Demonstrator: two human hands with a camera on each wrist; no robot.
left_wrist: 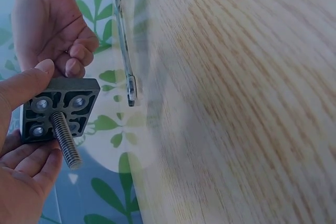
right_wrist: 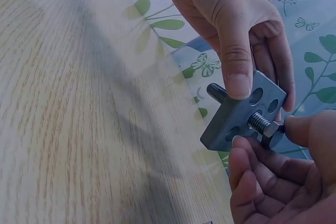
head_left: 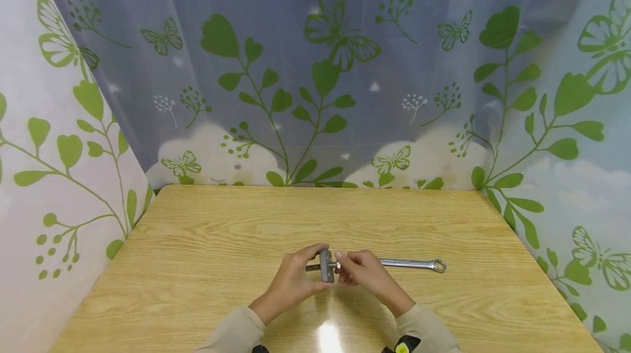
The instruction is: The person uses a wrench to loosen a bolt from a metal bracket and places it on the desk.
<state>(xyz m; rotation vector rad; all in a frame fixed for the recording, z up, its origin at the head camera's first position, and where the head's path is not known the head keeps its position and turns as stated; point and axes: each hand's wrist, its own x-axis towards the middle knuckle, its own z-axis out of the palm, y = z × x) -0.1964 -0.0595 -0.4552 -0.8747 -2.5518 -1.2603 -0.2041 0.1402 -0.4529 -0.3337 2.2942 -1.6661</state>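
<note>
Between its thumb and fingers, my left hand [head_left: 292, 280] grips a grey square plate [head_left: 326, 266] by its edges. Round holes sit near the plate's corners, and in the left wrist view its ribbed side faces the camera. A hex bolt [left_wrist: 65, 141] runs through the plate's middle, its long threaded end sticking out on the left side. On the other side, my right hand [head_left: 367, 273] pinches the bolt's hex head [right_wrist: 272, 129] with thumb and fingers. A short length of thread shows between head and plate. Both hands hold these parts above the wooden table.
A combination wrench [head_left: 411, 263] lies on the table [head_left: 236, 227] behind and to the right of my right hand, its ring end pointing right. Curtains [head_left: 315, 123] with green leaves and butterflies border the table at the back and sides.
</note>
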